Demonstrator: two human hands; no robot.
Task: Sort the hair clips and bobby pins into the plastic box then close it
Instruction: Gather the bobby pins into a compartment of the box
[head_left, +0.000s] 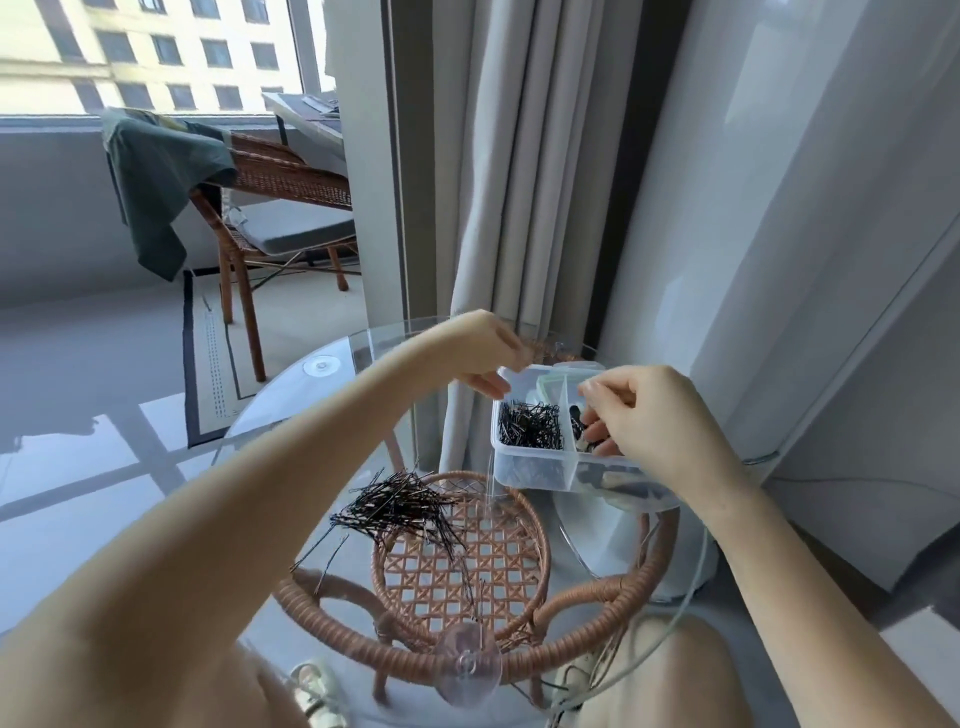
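Observation:
A clear plastic box (530, 470) with dividers stands at the right of the round glass table (291, 384). Its left compartment holds black bobby pins (530, 426). My left hand (485, 351) reaches across and grips the box's far left corner between thumb and fingers. My right hand (649, 415) hovers over the right compartment, its curled fingers dipping in and pinching dark hair clips (576, 423). A loose pile of bobby pins (400, 506) lies on the glass in front of the box, with a few strays toward the near left.
Under the glass sits the table's rattan frame (462, 566), with clear suction cups (467, 670) on it. A grey curtain (519, 182) hangs just behind the box and a white wall panel stands to the right. A rattan chair (280, 208) draped with green cloth stands far left.

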